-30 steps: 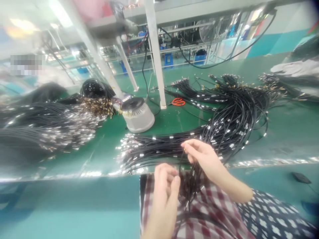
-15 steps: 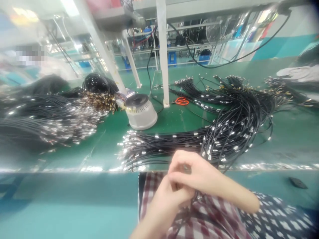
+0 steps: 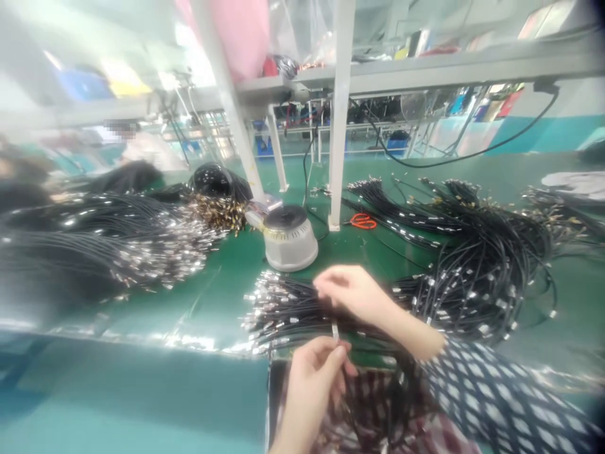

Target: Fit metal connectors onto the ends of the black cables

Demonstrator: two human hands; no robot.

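1. You sit at a green workbench (image 3: 359, 249) with a shiny metal front edge; white uprights rise from it and carry a grey shelf overhead, and more racks and blue stools show in the blurred room behind.
2. A round white pot with a dark lid (image 3: 290, 237) stands near the middle of the bench, just left of one white upright (image 3: 338, 126).
3. Orange-handled scissors (image 3: 363, 221) lie flat on the bench, right of that upright's foot.
4. A big heap of black cables with metal ends (image 3: 118, 243) fills the left side; another looping heap (image 3: 477, 252) spreads over the right.
5. A straighter bundle of black cables (image 3: 283, 309) lies directly before you, its silvery tips pointing left.
6. Your right hand (image 3: 354, 291) hovers over that bundle, fingers curled together and pinching a thin black cable (image 3: 334, 318).
7. Your left hand (image 3: 316, 369), below at the bench edge, has thumb and forefinger closed on the same cable, right under its small silver sleeve.
8. The cable runs nearly upright between the two hands, over your checked lap.
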